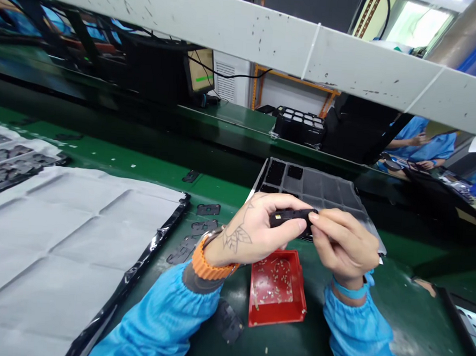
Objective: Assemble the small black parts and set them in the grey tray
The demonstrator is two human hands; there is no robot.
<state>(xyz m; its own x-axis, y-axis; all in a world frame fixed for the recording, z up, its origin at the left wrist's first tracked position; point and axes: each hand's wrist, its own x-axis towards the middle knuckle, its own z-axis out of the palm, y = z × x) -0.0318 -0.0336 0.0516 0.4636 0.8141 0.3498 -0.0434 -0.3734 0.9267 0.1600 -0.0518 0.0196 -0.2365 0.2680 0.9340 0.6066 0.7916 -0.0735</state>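
My left hand (255, 227) and my right hand (345, 241) meet above the green bench, both closed on a small black part (290, 217) held between the fingertips. Right under the hands lies a red tray (277, 304) with several tiny pale pieces in it. Behind the hands sits a grey compartment tray (329, 191) with black parts in its far-left cells. Both arms wear blue sleeves; an orange band is on the left wrist.
A large white sheet on black film (56, 242) covers the bench at left. Several flat dark parts (203, 224) lie between it and my hands. Another black tray (300, 125) stands on the far belt. A person in blue (423, 146) works at right.
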